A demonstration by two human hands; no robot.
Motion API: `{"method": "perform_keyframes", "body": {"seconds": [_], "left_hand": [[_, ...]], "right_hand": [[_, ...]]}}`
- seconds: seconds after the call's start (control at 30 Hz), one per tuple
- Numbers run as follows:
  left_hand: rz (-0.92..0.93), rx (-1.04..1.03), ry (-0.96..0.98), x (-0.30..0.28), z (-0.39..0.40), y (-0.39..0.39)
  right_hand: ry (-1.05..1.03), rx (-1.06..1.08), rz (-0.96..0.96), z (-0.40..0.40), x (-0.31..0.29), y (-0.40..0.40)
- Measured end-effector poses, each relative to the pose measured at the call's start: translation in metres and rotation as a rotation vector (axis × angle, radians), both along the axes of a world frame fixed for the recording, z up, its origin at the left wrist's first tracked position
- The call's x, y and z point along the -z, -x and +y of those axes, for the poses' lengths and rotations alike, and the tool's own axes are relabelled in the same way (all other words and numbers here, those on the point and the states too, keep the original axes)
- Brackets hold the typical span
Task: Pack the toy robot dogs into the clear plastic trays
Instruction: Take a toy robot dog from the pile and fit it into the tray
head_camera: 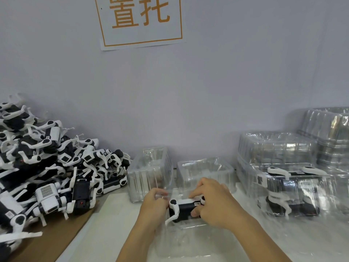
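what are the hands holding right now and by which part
Both hands grip one toy robot dog over a clear tray: the left hand at its head end, the right hand around its rear body.

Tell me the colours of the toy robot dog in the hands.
Black body with white legs and top, on the toy robot dog; head view.

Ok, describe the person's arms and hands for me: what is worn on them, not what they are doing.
Both are bare. The left hand and right hand wear no gloves, and no rings show on the fingers. The left forearm and right forearm carry no sleeve, watch or strap up to the frame's lower edge.
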State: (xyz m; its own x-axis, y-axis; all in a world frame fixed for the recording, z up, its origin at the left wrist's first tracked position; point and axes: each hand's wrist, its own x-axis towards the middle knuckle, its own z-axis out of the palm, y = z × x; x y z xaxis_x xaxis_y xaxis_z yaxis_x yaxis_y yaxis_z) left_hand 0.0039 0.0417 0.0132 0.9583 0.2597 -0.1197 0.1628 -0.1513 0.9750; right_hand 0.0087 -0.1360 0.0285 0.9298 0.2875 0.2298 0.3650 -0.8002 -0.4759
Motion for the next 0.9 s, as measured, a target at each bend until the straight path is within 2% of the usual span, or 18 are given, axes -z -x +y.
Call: {"method": "perform_keyframes", "body": {"seconds": [0.23, 0.4, 0.8, 0.9], "left_hand": [[-0.021, -0.004, 0.002, -0.004, -0.005, 0.003], [-0.040, 0.001, -0.001, -0.004, -0.005, 0.005], [-0.034, 0.055, -0.033, 0.001, -0.002, 0.003], [-0.032, 0.058, -0.037, 0.001, -0.002, 0.003]], "right_hand": [[-0.041, -0.033, -0.157, 0.016, -0.010, 0.005], [-0.031, -0.099, -0.085, 0.038, -0.005, 0.015], [-0.143, -0.045, -0.029, 0.040, 0.005, 0.010], [-0.118, -0.060, -0.010, 0.039, 0.004, 0.009]]}}
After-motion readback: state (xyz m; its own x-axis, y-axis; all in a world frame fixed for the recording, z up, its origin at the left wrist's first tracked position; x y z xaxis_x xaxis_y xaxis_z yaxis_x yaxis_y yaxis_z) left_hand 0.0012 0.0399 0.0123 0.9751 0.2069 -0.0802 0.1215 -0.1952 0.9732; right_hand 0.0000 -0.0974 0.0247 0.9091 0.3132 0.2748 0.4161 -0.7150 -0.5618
